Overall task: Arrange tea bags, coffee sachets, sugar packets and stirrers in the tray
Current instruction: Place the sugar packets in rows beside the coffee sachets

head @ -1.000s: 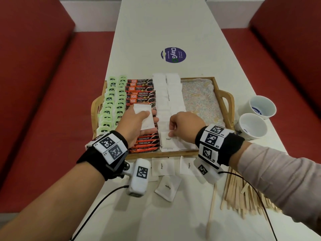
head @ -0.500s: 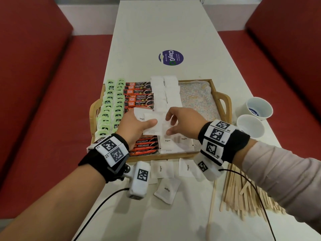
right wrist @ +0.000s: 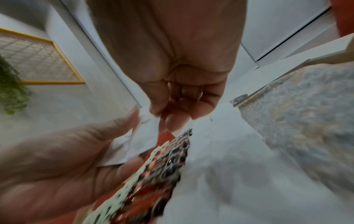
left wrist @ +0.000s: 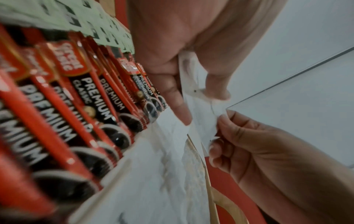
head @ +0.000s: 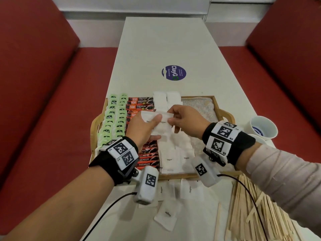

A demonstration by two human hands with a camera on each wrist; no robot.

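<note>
the white counter (head: pixel 173 49) runs between two red benches (head: pixel 43 101). on it sits the wooden tray (head: pixel 225 113), and above the tray your left hand (head: pixel 142 127) holds a small stack of sugar packets (head: pixel 160 124), thumb on top, fingers beneath. your right hand (head: pixel 187 122) pinches the right edge of the top packet between thumb and forefinger; the other fingers are curled. both hands meet over the tray's middle. inside the tray, from your left: green tea bags (head: pixel 112 119), red coffee sachets (head: pixel 140 103), then two rows of white sugar packets (head: pixel 173 157); the right section shows only a patterned liner (head: pixel 199 108). loose sugar packets (head: pixel 166 216) lie on the counter near the tray's front edge. wooden stirrers (head: pixel 257 214) are heaped to your right. two white cups (head: pixel 262 127) stand beside the tray's right handle.
</note>
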